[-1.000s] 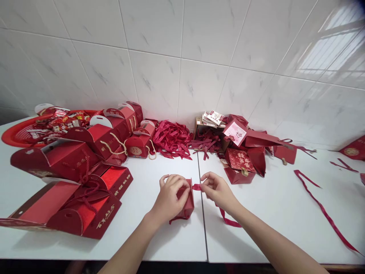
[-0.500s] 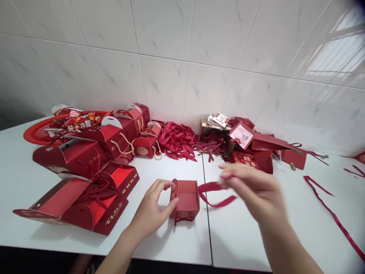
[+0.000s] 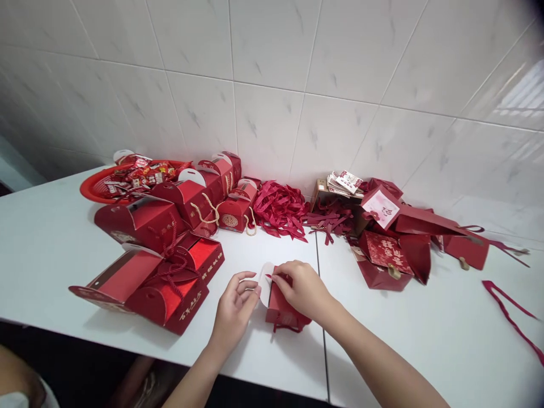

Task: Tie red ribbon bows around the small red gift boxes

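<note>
Sitting between the hands, the small red box turns its pale flap toward the left hand, whose curved fingers reach its edge, grip unclear; the right hand, nearer, overlaps the box top, pinching a ribbon.

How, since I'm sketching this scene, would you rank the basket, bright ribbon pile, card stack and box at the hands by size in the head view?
Basket: widest, though partly hidden.
Bright ribbon pile and box: too alike to rank; the box is nearer and partly covered by the right hand.
Card stack.
</note>
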`<state>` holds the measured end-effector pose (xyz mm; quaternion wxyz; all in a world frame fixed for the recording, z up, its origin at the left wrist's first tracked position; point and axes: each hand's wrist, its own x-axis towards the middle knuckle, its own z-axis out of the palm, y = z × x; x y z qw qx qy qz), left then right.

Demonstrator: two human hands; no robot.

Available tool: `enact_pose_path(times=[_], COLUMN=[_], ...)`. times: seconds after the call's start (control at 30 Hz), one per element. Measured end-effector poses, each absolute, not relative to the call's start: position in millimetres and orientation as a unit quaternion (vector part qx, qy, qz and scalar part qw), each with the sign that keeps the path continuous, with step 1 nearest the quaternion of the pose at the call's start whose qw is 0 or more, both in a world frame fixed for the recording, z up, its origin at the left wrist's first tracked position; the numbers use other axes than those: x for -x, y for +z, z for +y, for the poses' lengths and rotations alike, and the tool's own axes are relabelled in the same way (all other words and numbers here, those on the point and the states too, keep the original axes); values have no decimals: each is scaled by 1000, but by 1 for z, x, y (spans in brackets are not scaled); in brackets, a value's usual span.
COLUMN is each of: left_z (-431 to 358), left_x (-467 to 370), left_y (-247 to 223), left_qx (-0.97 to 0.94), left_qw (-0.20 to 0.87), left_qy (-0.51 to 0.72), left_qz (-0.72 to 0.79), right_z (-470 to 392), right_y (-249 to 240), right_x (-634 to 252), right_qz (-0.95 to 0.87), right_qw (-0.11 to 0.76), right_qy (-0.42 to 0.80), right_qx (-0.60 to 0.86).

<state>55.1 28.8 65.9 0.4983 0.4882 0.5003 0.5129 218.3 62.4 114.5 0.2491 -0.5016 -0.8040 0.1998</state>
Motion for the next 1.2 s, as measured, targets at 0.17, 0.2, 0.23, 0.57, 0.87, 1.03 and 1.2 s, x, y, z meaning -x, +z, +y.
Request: enact_pose_path(times=[0.17, 0.2, 0.23, 0.57, 0.87, 1.03, 1.2], left_z=[27, 27, 28, 57, 58, 60, 61], left_x=[-54, -54, -54, -58, -22, -54, -79], left_y=[60, 59, 59, 73, 30, 49, 48], left_qx=[-507, -514, -521, -592, -624, -617, -577], left_qw=[500, 496, 493, 474, 248, 362, 517], left_qy=[509, 507, 504, 475, 320, 448, 429], left_qz=[484, 482, 480, 446, 668, 537, 465], right_z=[61, 61, 62, 61, 30, 15, 19], right_y=[117, 118, 118, 118, 82, 54, 44], right_x=[-216, -215, -214, -218, -295, -286, -275], right_qz=[-815, -817, -818, -817, -660, -595, -510], right_qw=[218, 218, 220, 286, 390, 435, 523], right_qy=[188, 187, 187, 175, 250, 356, 430], right_qx=[503, 500, 497, 469, 592, 574, 530])
